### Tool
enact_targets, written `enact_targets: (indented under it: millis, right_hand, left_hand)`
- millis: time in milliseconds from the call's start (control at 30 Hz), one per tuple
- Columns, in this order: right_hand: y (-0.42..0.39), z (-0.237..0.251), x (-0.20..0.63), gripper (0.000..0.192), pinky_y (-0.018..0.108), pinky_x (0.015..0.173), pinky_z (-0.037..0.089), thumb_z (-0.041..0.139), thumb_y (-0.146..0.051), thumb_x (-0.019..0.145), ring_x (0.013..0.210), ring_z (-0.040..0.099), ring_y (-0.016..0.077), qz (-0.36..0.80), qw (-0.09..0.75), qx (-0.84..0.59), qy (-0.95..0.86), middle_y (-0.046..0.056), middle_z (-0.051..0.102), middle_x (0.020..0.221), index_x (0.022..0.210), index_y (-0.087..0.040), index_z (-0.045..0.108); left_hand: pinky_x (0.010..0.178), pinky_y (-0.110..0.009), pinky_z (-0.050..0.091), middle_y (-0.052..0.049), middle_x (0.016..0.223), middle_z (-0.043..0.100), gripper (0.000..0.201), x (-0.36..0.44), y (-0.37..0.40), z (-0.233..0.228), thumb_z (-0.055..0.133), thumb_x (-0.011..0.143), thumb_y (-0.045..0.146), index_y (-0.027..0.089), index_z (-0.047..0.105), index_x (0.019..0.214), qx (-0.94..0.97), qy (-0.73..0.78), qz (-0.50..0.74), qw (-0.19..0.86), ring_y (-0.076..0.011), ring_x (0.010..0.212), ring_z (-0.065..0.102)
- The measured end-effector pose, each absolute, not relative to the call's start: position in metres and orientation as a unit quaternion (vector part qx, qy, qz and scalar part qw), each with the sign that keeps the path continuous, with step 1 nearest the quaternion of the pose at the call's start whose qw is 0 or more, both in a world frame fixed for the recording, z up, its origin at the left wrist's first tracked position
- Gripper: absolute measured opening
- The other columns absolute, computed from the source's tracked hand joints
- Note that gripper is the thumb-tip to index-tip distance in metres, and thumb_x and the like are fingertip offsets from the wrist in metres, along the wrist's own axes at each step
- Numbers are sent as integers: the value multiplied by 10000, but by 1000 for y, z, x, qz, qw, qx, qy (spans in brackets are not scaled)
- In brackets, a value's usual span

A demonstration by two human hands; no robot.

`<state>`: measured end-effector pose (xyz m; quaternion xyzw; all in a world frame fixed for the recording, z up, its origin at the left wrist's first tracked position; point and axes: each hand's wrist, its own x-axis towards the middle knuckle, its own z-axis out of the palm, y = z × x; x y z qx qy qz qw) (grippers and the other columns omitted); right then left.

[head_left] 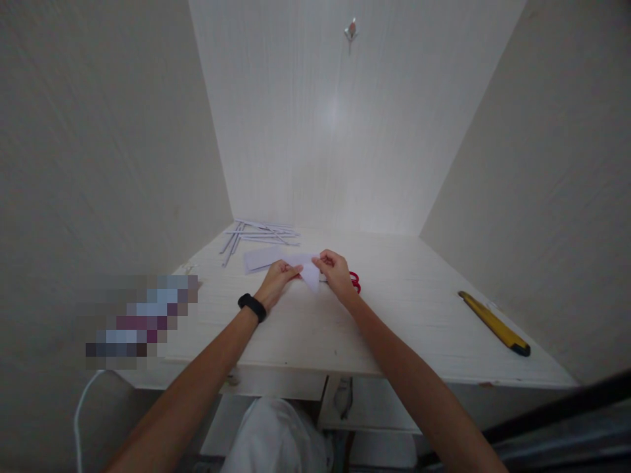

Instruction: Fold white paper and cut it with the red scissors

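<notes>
Pale wood-grain surface [394,315], matte and flat. Yellow utility knife [494,322] lies near the right edge, long axis running diagonally toward the near right corner. Loose bundle of thin paper strips [261,233] sits at the far left corner. Mid-surface, the left hand [279,277] and right hand [336,271] each pinch a small folded white paper [309,272], its point aimed at the near edge. Red scissors [354,280] peek out just behind the right hand.

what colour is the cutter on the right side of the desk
Yellow with a dark tip: the cutter shows best in the head view.
</notes>
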<state>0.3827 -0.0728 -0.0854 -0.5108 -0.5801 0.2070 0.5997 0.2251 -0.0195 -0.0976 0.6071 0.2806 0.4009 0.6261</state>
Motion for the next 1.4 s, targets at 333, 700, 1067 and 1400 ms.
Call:
enact_targets:
  millis: [333,700,1067,1400]
  right_hand:
    - [-70,-89,387,173,263,595,521,580,-285,907,645,601,111,207,577,-524,-591,0,624,788,877,-118,613]
    - [-73,-87,385,224,240,555,475,594,-307,892,573,546,94,208,581,-511,-599,-31,570,681,761,-126,584]
    - [-74,-83,386,205,251,577,495,589,-298,898,602,569,101,189,607,-524,-567,-21,592,716,788,-124,594]
    - [-74,-83,385,214,237,547,477,592,-298,895,567,546,92,193,621,-520,-554,-33,569,682,768,-126,584]
  left_hand:
    - [653,-308,528,-15,779,647,219,226,-23,-89,568,884,330,120,624,860,561,252,452,646,-130,672,620]
    - [770,-396,540,-85,1118,611,316,221,-14,-91,552,894,336,152,564,1151,554,301,486,606,-200,918,623]
    - [431,-189,392,62,588,524,219,225,-24,-91,598,869,289,125,575,725,632,291,379,610,-53,440,443]
    - [444,-209,315,14,543,598,258,228,-29,-90,783,610,309,150,582,640,643,281,360,615,-82,451,468]
